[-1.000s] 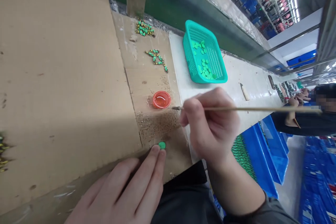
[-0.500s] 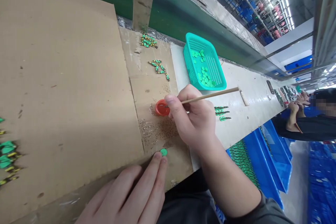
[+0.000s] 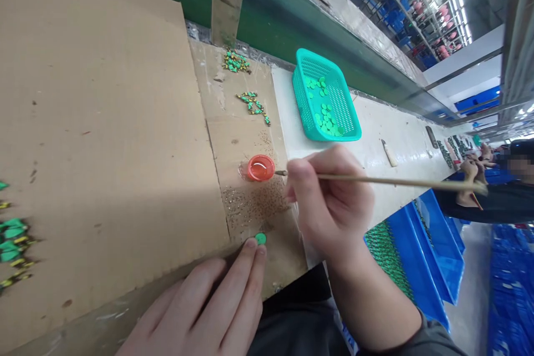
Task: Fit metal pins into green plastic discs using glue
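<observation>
1. A broad tan cardboard sheet [image 3: 104, 111] is covering much of the workbench, its edge lying near the work.
2. A teal perforated plastic basket [image 3: 301, 103] is standing on the white tabletop beyond, holding loose green discs [image 3: 327, 124].
3. The worker's left hand [image 3: 212, 300] is stretching palm-down, fingers extended and its thumb hidden, with 2 fingertips meeting at a disc's edge.
4. The right hand [image 3: 334, 200] is pinching a slim, wooden-handled brush [image 3: 381, 180] between thumb and fingers, a narrow grip.
5. A small round red cup [image 3: 250, 168] of glossy liquid is sitting within the brush's reach, the tip hanging just beside its rim; contact is impossible to judge. A careless knock from brush or knuckles could be tipping the cup, spilling liquid over the speckled surface [image 3: 254, 203]. An overloaded tip could also be dripping along the way.
6. A single flat green disc [image 3: 261, 238] is lying on the brown board at the left fingertips, nearer the worker than the cup. Light finger pressure could be letting it slide under a brushstroke; fingertips overlapping its edge could be catching stray liquid.
</observation>
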Motion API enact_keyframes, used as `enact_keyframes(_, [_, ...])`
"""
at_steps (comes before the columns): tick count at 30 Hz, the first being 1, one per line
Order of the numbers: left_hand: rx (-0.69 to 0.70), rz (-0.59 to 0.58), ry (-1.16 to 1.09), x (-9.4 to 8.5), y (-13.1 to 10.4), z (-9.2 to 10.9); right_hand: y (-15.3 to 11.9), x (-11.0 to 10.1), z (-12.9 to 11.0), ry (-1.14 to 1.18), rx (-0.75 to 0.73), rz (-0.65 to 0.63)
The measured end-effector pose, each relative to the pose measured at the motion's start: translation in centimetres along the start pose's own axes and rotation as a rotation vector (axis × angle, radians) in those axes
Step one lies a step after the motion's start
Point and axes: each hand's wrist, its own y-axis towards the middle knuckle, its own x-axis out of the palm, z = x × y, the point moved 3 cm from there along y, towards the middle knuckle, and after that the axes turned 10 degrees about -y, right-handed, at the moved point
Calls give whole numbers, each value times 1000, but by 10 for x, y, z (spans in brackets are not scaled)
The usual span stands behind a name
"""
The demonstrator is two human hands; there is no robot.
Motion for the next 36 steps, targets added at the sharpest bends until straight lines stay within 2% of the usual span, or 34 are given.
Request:
enact_keyframes(6, [-124, -99, -43, -5, 1, 11, -46, -13, -6, 61, -17, 0])
enact_keyframes(13, [-113, -125, -61, -5, -2, 13, -75, -11, -11, 13, -19, -69])
enact_keyframes(23, [-117, -168, -111, -2, -19, 18, -78, -10, -13, -31, -70, -153])
enact_keyframes(36, [-156, -170, -150, -2, -18, 19, -76, -9, -12, -32, -79, -173])
